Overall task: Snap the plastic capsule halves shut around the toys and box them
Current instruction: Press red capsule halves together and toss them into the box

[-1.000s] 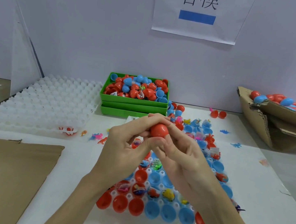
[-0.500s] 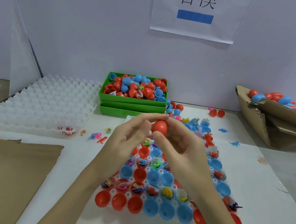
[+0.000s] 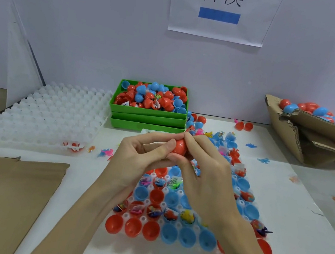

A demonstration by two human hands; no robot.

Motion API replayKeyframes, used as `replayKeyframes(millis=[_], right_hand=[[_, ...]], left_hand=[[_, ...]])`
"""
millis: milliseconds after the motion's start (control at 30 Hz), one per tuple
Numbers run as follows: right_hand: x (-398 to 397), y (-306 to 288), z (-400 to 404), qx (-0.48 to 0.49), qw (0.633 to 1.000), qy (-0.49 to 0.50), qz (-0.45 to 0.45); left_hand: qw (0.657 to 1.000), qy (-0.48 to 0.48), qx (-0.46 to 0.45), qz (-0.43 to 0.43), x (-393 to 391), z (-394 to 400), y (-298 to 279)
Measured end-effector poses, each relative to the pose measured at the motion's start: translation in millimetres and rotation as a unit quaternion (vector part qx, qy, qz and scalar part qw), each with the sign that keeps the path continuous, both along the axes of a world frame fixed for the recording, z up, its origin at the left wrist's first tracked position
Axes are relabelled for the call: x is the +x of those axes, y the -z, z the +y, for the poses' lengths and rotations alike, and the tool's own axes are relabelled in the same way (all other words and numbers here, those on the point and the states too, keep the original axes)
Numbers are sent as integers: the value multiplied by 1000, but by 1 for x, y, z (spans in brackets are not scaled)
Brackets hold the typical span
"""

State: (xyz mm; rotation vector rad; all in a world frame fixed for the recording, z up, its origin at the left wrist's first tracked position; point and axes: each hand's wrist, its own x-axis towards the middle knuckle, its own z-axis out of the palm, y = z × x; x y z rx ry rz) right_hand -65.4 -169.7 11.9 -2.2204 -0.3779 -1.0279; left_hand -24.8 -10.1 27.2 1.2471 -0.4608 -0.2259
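While both hands meet | left hand [image 3: 137, 155] fingers, right hand [image 3: 203, 170] fingers pinch red capsule [image 3: 180, 146]

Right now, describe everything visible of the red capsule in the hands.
The red capsule looks like smooth, glossy plastic, rounded like an egg. Only part of it shows between the fingers; any seam or contents are hidden. The left hand and right hand both pinch it, holding it up over the tray of open halves.
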Motion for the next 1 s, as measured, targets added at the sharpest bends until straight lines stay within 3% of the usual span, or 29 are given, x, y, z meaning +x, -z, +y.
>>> replayKeyframes(millis=[233, 333, 400, 467, 533, 600, 633, 700, 867, 933, 1000], right_hand=[[0, -5, -11, 38, 990, -30, 130], [4, -15, -21, 252, 945, -52, 202], [12, -26, -34, 445, 854, -95, 253], [31, -43, -61, 640, 696, -195, 261], [53, -70, -99, 780, 548, -254, 162], [70, -96, -136, 834, 477, -277, 22], [75, -104, -150, 834, 474, -281, -20], [83, -104, -166, 817, 509, -271, -10], [87, -49, -140, 610, 744, -162, 220], [89, -30, -123, 465, 843, -61, 262], [95, -17, -111, 251, 925, 42, 282]], left_hand=[[997, -63, 46, -14, 3, -2, 7], [992, -118, 51, 2, 9, 4, 8], [989, -139, 47, 20, 14, 10, 8], [986, -156, 48, 28, 18, 14, 9], [985, -160, 54, 30, 19, 15, 10], [986, -151, 65, 36, 19, 15, 11], [986, -145, 73, 37, 18, 14, 11], [986, -137, 86, 34, 18, 13, 11], [984, -148, 97, 20, 18, 11, 10], [981, -157, 109, 14, 19, 12, 12], [979, -165, 121, 9, 20, 12, 14]])
